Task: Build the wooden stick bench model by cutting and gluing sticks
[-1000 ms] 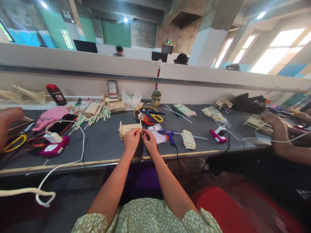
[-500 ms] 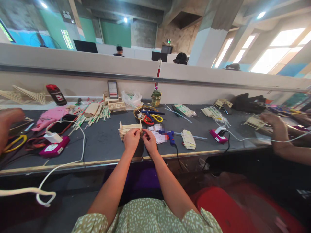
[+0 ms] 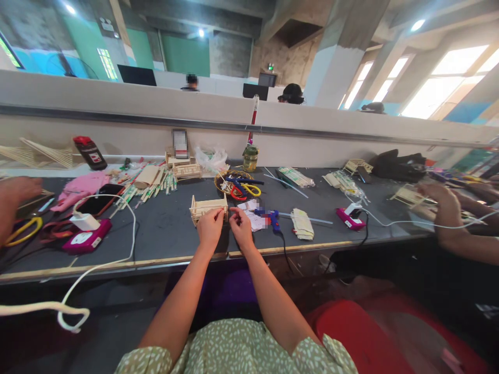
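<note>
My left hand and my right hand are close together over the dark table, fingers pinched. Between the fingertips they grip something thin and small that I cannot make out. Just behind my left hand stands a small open frame of pale wooden sticks, touching or nearly touching the fingers. A blue glue gun lies just right of my right hand, with white paper scraps beside it.
Scissors in a wire basket, loose sticks, a phone, a pink charger with white cable, and a glass jar sit on the table. Other people's hands work at the far left and right.
My hands have barely moved. The other person's hand at the far left has pulled back and lowered slightly.
</note>
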Action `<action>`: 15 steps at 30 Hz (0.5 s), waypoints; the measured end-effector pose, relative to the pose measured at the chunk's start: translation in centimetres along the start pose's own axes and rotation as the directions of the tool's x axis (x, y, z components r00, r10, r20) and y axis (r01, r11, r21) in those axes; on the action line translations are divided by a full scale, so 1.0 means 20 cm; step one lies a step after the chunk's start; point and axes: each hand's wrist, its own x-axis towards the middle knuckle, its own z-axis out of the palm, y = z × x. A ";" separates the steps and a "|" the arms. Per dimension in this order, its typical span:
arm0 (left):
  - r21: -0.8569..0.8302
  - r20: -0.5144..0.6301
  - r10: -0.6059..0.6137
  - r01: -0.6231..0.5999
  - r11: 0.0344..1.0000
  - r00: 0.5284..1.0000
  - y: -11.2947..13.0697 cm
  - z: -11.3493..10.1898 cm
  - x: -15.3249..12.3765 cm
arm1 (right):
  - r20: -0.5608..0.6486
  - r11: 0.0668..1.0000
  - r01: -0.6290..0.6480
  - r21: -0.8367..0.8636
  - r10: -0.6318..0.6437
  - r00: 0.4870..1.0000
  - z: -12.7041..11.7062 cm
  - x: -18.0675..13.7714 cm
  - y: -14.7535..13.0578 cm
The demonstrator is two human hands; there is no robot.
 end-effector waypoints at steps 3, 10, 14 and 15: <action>-0.050 -0.041 0.048 -0.050 0.998 0.998 -0.03 0.00 -0.03 | -0.018 1.000 -0.002 0.026 0.003 1.000 0.00 0.00 0.00; -0.206 -0.032 0.000 -0.006 0.979 0.999 -0.06 0.02 -0.02 | -0.011 1.000 -0.009 0.014 0.010 1.000 0.00 0.00 -0.01; -0.287 -0.009 -0.075 0.070 0.955 0.997 -0.08 0.04 0.00 | -0.011 1.000 -0.017 -0.007 0.017 1.000 0.00 -0.01 -0.02; -0.298 -0.007 -0.085 0.079 0.951 0.996 -0.08 0.04 0.00 | -0.013 1.000 -0.020 -0.012 0.020 1.000 0.00 -0.01 -0.02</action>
